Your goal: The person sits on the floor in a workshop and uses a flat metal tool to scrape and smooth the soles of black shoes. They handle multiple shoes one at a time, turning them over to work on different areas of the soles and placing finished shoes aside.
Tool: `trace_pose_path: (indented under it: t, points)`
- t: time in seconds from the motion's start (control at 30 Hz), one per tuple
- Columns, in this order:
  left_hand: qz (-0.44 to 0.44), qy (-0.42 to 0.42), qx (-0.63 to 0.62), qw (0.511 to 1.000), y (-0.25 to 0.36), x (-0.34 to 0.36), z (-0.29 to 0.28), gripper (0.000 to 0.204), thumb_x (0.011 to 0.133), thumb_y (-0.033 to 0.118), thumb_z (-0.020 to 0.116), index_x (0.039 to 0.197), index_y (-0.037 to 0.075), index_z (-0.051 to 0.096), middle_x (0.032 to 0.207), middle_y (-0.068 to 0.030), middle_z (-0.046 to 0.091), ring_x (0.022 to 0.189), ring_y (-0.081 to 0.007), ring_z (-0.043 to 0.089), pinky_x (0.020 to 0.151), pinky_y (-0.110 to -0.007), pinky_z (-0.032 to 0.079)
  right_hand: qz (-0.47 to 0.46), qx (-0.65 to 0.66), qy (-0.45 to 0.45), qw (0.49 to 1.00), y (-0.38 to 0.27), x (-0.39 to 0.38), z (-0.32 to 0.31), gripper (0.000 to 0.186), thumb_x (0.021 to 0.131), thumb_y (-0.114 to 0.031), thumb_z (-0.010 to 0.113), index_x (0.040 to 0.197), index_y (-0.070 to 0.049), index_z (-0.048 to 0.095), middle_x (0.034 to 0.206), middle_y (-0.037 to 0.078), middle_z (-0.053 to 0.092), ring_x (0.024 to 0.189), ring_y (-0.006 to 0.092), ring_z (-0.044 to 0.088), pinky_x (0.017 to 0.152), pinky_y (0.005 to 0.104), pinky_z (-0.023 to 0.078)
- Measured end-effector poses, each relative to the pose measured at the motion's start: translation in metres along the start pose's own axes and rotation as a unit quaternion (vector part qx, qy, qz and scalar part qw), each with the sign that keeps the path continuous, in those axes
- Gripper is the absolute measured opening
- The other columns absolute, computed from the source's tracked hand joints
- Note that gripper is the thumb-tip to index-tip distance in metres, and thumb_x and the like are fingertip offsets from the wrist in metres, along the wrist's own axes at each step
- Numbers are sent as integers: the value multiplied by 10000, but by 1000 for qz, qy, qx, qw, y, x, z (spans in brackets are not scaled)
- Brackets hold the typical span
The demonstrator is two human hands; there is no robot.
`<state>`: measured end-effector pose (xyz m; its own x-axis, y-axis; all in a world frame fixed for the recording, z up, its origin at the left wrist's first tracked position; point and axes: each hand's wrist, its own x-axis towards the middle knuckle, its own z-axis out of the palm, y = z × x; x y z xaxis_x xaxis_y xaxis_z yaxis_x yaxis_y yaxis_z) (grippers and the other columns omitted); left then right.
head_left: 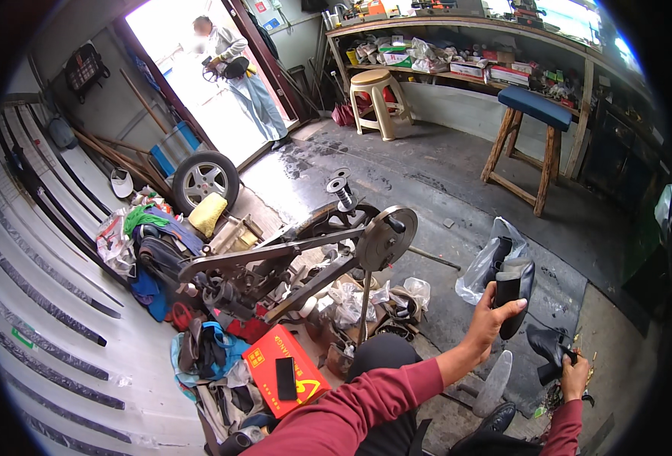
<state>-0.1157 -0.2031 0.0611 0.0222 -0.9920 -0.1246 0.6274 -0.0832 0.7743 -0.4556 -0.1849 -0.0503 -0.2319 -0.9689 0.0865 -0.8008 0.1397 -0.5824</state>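
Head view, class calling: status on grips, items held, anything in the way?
Left grip on black shoe. Right grip on heeled black shoe. Clear plastic bag behind the first, covering neither grip.

Phone point(286, 378) lies on box point(266, 357), left of shoes point(545, 346).

We look across a workshop with a grey floor point(621, 323), where dark mats point(457, 232) cover much of the middle. Beyond the floor's far left corner, strong daylight floods through a doorway point(165, 38) in a dark red frame point(249, 42). Up from the floor's left edge rises a pale wall point(146, 357), lined with long black strips point(20, 163). Along the far edge we see a long wooden table point(427, 20) with a shelf point(457, 78) beneath, a beige stool point(372, 78) near its left end and a blue-topped wooden stool point(535, 106) towards its right. A window point(579, 11) glares above.
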Motion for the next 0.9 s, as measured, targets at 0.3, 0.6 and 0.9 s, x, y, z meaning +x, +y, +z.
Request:
trace_pose_path:
  t: [0.3,0.6,0.9]
  points:
    - [-76,-19,25,997,-3,-4,-17,433,896,178,833,1239,105,579,1085,-7,648,1007,-102,601,906,-284,466,174,-44,-35,983,107,-2,77,364,867,-163,732,1102,107,665,1073,322,710,1076,495,674,924,514,512]
    - [-144,-16,42,989,1,-5,-24,647,871,246,861,1416,101,543,1223,-12,628,1128,-121,558,1011,-288,416,216,-32,7,976,170,27,161,417,922,-158,671,1165,173,595,1154,373,674,1118,506,653,970,513,489]
    - [-157,7,76,985,-6,3,-23,663,873,276,854,1425,90,538,1254,-19,617,1159,-130,554,1023,-286,412,238,-47,-40,969,163,35,192,470,902,-242,787,1212,62,609,1183,256,711,1118,427,680,954,469,504]
